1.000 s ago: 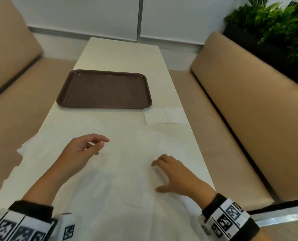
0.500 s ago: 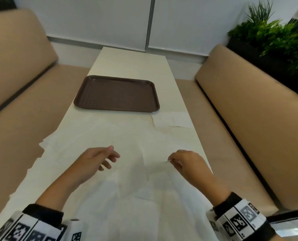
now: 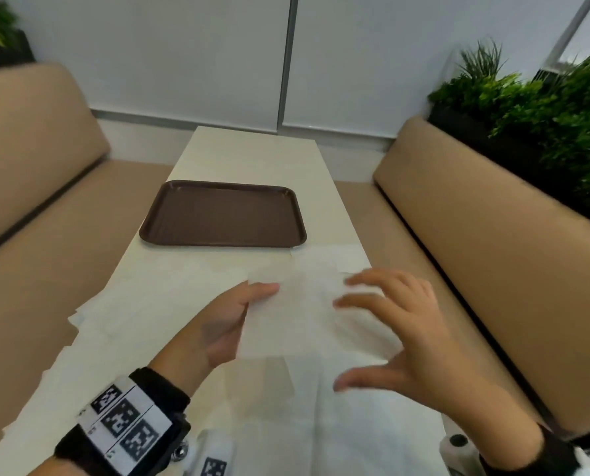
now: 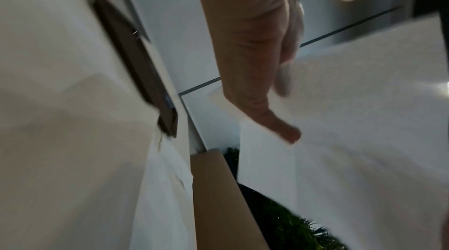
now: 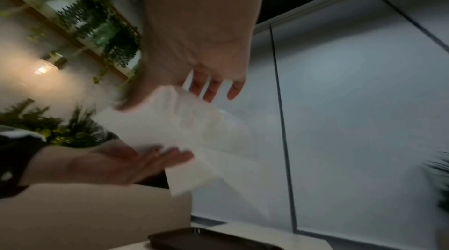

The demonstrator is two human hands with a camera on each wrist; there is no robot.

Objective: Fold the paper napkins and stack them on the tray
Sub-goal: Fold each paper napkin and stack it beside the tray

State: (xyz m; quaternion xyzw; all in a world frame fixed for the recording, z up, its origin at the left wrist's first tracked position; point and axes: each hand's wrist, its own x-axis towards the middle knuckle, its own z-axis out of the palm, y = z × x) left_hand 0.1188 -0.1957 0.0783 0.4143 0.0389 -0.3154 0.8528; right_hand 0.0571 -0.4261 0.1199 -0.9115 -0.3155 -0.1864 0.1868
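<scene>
A white paper napkin [image 3: 293,314] hangs unfolded in the air above the table, between my two hands. My left hand [image 3: 249,300] pinches its left edge, thumb on top and fingers behind the sheet; the left wrist view shows that hand [image 4: 274,108] the same way. My right hand [image 3: 341,341] is at the napkin's right edge with fingers spread wide and thumb far apart from them, only touching the sheet [image 5: 194,129]. The brown tray [image 3: 221,214] lies bare farther back on the table. Several more napkins [image 3: 142,310] lie spread flat below my hands.
A smaller napkin [image 3: 331,255] lies by the tray's near right corner. The narrow cream table [image 3: 252,156] runs away from me between two tan benches [image 3: 493,235]. Green plants [image 3: 544,115] stand behind the right bench.
The right hand pinched a napkin off the pile and lifted it. The left hand rose and took its left edge; the right fingers have since spread. My view tilted up.
</scene>
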